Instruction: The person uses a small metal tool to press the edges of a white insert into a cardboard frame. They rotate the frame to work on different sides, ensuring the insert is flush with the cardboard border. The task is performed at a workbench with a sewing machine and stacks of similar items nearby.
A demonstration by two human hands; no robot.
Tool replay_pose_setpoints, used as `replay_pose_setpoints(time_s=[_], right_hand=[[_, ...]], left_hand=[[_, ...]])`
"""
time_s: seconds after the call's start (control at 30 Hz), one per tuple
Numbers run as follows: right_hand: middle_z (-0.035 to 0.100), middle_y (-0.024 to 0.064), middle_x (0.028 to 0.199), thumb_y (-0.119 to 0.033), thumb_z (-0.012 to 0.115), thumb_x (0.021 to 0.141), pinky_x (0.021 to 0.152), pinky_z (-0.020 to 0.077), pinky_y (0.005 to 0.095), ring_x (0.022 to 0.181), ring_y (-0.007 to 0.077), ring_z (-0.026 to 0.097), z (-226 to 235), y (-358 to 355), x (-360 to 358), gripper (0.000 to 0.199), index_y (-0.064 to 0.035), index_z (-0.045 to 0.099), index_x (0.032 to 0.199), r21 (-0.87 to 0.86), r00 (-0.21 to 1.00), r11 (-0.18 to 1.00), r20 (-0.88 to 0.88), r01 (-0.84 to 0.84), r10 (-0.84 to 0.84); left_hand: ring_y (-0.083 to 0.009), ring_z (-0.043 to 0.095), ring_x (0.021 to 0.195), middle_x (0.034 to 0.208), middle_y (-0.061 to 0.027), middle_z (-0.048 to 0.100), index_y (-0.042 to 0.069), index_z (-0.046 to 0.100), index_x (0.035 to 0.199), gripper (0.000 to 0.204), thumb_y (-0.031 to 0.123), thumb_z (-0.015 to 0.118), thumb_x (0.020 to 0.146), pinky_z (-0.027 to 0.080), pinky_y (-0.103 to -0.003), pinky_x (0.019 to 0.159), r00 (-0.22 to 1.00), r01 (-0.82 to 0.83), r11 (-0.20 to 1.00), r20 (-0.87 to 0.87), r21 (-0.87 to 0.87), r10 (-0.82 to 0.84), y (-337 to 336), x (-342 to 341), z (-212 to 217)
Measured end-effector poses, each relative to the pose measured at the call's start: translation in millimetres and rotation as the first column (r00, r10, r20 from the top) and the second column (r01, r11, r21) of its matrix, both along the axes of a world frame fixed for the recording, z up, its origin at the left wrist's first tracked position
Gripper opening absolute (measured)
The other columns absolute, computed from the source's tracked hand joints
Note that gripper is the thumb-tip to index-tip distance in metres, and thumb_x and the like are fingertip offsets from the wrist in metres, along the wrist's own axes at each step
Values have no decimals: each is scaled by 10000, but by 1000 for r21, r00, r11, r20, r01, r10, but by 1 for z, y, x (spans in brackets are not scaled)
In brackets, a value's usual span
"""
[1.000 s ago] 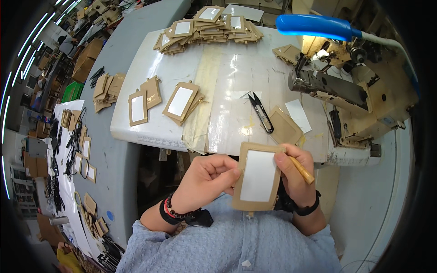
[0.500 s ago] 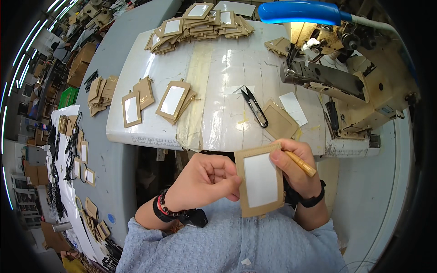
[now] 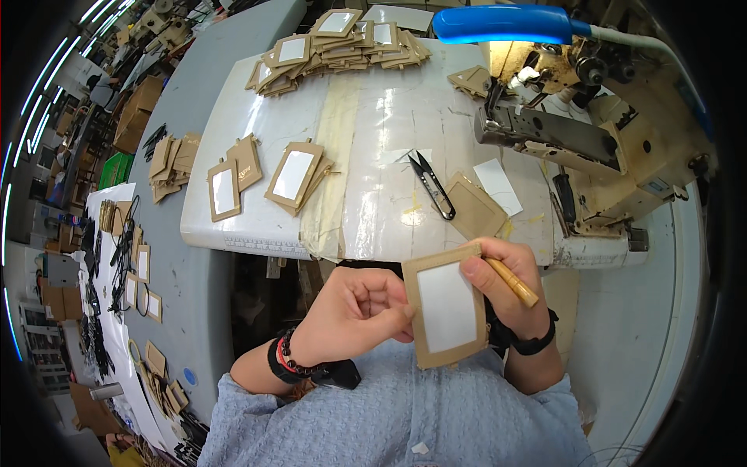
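Note:
Over my lap, my right hand (image 3: 515,311) holds a tan card holder (image 3: 414,327) with a pale rectangular window by its upper right edge, thumb on the front. That same hand also keeps a short wooden handle (image 3: 513,282) against its palm; the handle's other end is hidden. At the holder's left edge, my left hand (image 3: 350,307) is curled, thumb and fingertips closed on the rim, some fingers hidden behind it. Black thread snips (image 3: 433,187) rest on the worktable just beyond, beside another tan card holder (image 3: 476,208) and a white card (image 3: 498,185).
A sewing machine (image 3: 622,156) stands at the right under a blue lamp (image 3: 502,25). Stacked holders (image 3: 342,50) fill the table's far side, with smaller groups (image 3: 296,175) at the left. A grey table (image 3: 198,288) runs along the left, holding more holders and dark cords.
Both hands keep their grip on the card holder, which has tilted very slightly. The surroundings shift a little in view; nothing has been taken or let go.

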State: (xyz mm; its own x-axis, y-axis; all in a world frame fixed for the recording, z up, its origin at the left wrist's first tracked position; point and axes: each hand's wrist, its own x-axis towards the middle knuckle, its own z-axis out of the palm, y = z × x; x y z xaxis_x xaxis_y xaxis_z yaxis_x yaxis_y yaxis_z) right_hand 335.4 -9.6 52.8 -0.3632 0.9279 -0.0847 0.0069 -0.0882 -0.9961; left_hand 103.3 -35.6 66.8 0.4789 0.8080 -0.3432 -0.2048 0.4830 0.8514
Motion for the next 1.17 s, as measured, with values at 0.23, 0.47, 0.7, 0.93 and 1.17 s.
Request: replay_pose_setpoints(time_s=[0.23,0.47,0.7,0.93,1.17], right_hand=[[621,5,763,-178,600,963,612,439,212,695,44,532,1,-1,-1,214,27,655,942,-30,1000,999,-2,-14,14],[614,2,754,-173,604,960,607,433,215,682,44,521,-1,-2,-1,210,31,653,946,-4,1000,1000,23,-2,3],[599,-4,728,-175,604,963,604,421,210,684,38,507,-3,0,-3,218,35,656,934,13,1000,1000,12,-8,8],[593,-8,711,-178,597,966,588,413,212,663,36,489,-2,3,-5,224,35,655,930,71,998,997,55,-28,24],[608,13,733,-219,606,968,626,437,205,700,40,512,-7,2,5,243,17,655,941,28,1000,1000,5,14,-14]], left_hand=[[-108,685,767,860,-78,693,-34,595,891,41,2,608,905,588,-246,682,1000,5,1000,3,21,-5,-1,-2,-2],[-99,678,746,847,-75,690,-30,581,881,55,10,610,907,572,-234,663,999,-4,998,-47,62,7,-1,-1,-8],[-90,670,735,848,-63,688,-23,589,884,55,24,606,907,563,-233,660,998,-24,999,-62,24,25,-1,0,-2],[-83,652,703,818,-55,678,-20,578,844,55,4,598,889,541,-228,626,992,-51,997,-115,58,57,1,-1,-10],[-170,707,866,947,-135,719,-31,617,1181,348,180,684,913,566,-271,809,994,60,997,-92,54,-54,18,-16,-21]])
